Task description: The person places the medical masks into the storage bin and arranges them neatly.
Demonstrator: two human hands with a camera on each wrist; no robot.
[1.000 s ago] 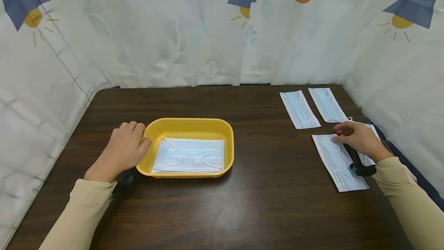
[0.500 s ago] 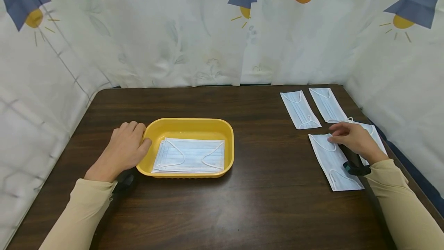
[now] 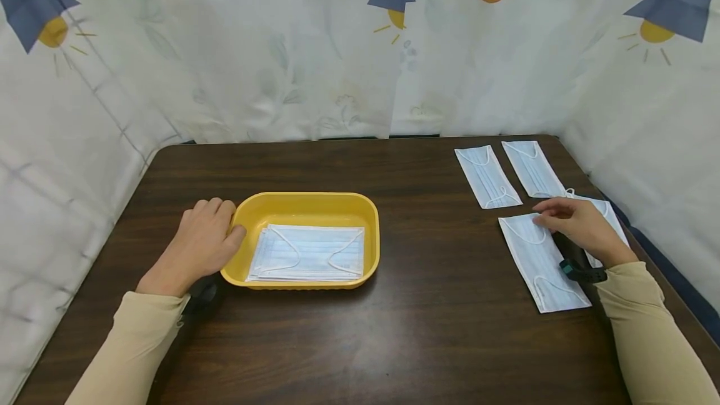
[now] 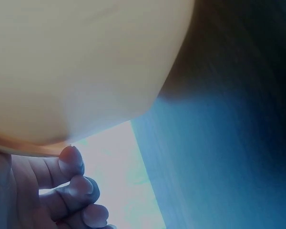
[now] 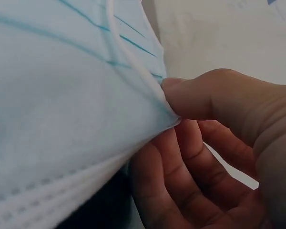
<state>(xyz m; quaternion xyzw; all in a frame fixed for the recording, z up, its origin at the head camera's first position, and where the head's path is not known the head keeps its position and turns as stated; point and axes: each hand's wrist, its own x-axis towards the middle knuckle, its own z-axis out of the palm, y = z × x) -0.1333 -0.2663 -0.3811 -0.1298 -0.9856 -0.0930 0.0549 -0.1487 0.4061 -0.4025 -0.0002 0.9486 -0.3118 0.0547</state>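
Dark wood-grain table before me. Left of centre, yellow tray, left rim gripped by the left hand, stacked masks inside. At right, nearest loose mask, far corner pinched by the right hand.

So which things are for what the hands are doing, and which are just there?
Part of the job:
yellow tray, gripped by the left hand
mask pinched by the right hand
stack of masks in the tray
probably the other masks nearby

Just there:
brown table
patterned cloth behind it
dark band on the right wrist
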